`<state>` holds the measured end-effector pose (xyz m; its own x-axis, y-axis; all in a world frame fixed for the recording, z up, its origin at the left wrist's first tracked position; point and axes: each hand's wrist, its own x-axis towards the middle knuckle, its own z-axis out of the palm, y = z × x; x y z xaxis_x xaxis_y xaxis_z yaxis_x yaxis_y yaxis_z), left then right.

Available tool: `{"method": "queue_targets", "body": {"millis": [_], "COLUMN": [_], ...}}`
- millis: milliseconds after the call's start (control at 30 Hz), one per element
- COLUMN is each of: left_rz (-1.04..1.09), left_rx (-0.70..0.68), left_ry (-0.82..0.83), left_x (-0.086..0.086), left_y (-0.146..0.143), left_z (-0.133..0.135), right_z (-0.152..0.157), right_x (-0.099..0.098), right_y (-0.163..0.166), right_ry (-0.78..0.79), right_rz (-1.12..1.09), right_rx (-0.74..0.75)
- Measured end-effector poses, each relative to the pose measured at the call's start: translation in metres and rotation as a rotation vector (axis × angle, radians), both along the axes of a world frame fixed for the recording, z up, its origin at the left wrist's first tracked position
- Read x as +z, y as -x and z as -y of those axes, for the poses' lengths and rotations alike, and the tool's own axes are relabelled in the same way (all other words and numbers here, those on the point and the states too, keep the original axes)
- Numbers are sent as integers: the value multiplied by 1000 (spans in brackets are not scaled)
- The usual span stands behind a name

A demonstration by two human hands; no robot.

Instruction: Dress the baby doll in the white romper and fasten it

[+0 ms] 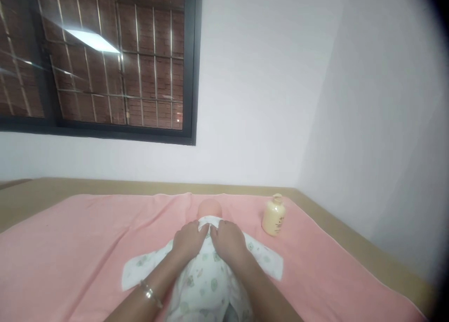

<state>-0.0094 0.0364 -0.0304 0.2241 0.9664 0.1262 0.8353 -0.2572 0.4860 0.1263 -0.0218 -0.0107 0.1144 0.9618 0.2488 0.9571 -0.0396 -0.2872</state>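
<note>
Pink towelling cloth (pixel 70 247) covers most of a tan flat surface (pixel 70 186) that runs back to a white wall; on the cloth, at the middle, lies a small doll with a bare peach-coloured head (pixel 209 208), its head pointing toward the wall; the doll wears a white soft garment printed with small green figures (pixel 203 284), the sleeves spread out flat to either side. Both of the person's hands rest on the garment's neckline, just below the doll's head; the left hand (pixel 189 240) and the right hand (pixel 228 240) sit close together, almost touching, fingers bent down onto the white collar; whether they pinch the fabric or only press on it cannot be told. A thin silver bracelet (pixel 150 294) circles the left wrist. To the right of the doll, near but apart, a pale yellow plastic bottle with a rounded cap (pixel 274 215) stands upright on the pink cloth. Above left, a dark-framed window (pixel 105 60) shows a barred grille and red brick.
</note>
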Motion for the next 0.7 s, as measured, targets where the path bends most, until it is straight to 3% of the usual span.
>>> {"method": "queue_targets", "body": {"millis": [233,700], "left_rz": [-27,38], "left_rx": [28,70], "left_ry": [-43,-67], "left_x": [-2,-4], "left_y": [-5,-6], "left_z": [4,6], "right_z": [-25,-27], "right_x": [-23,-34], "right_y": [-21,-27], "right_ry": [69,-80], "right_rz": [-141,-250], "right_rx": [-61,-98]}}
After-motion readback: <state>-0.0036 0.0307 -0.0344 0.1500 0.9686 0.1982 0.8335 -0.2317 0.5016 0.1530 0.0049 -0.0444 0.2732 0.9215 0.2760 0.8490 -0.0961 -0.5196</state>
